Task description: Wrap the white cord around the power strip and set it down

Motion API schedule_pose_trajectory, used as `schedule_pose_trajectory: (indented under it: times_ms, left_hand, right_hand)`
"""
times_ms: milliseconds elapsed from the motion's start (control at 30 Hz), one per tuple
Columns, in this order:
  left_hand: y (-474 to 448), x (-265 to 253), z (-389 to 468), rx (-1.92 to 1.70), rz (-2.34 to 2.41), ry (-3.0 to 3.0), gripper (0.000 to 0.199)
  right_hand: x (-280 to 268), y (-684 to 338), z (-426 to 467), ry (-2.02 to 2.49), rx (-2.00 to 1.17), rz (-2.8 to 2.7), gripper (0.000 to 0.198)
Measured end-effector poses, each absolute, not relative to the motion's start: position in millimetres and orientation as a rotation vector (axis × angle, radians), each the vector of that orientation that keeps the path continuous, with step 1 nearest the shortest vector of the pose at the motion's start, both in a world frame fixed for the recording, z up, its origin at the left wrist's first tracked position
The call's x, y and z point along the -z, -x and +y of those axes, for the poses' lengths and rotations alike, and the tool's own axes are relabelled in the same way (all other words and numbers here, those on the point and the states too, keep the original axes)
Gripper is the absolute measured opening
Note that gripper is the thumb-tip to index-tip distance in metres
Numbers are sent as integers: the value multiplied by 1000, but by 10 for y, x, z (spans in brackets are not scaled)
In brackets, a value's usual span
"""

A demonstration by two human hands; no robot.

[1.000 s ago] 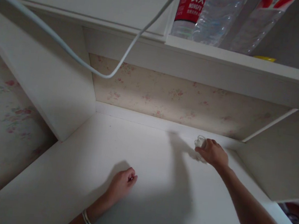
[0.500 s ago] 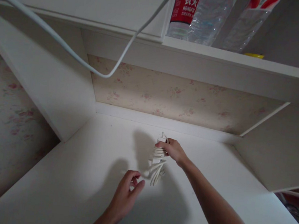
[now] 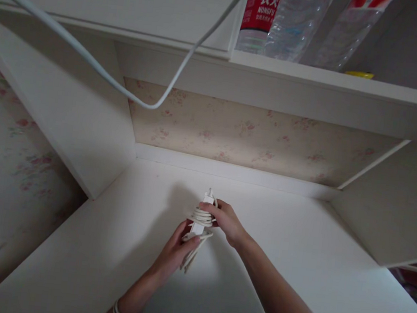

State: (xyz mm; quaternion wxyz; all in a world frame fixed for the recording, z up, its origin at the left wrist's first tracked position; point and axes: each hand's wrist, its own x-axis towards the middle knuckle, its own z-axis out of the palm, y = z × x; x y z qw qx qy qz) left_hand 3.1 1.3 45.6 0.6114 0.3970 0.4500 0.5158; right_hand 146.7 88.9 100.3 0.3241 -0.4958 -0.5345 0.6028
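A slim white power strip is held tilted above the white desktop, its own cord wound several times around its middle. My right hand grips the upper part, thumb across the front over the windings. At the lower end, my left hand has closed on the strip from the left, its thumb by the loose loops of cord that hang below. The fingers behind the strip are mostly hidden.
A thick white cable droops across the upper left, close to the camera. Above the desktop, a shelf carries several plastic bottles. White side panels bound the desk, with floral wallpaper behind.
My left hand has moved up and closed on the lower end of the power strip. My right hand has brought the strip left and slightly down, tilting it.
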Motion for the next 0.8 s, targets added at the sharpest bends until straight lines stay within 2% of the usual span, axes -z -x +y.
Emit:
schedule_pose_trajectory:
  times_ms: [167, 300, 367, 467, 600, 800]
  left_hand:
    - [-43, -431, 46, -1211, 1026, -718, 51]
    - [-22, -362, 60, -1278, 936, -424, 34]
    - [-11, -356, 75, -1332, 880, -302, 30]
    - [-5, -355, 87, -1341, 837, -235, 33]
    - [-3, -324, 65, -1363, 913, -330, 38]
    - [26, -363, 70, -1390, 847, -324, 33]
  right_hand:
    - [-965, -1467, 681, 1152, -1618, -1235, 44]
    - [-866, -1445, 332, 1219, -1303, -1236, 46]
    - [-771, -1381, 105, 1253, -1206, -1311, 41]
    - [-576, -1236, -185, 1236, -1259, -1473, 35]
    - [-382, -1103, -342, 1242, -1169, -1582, 33]
    - [-432, -1229, -294, 1148, -1243, -1561, 18]
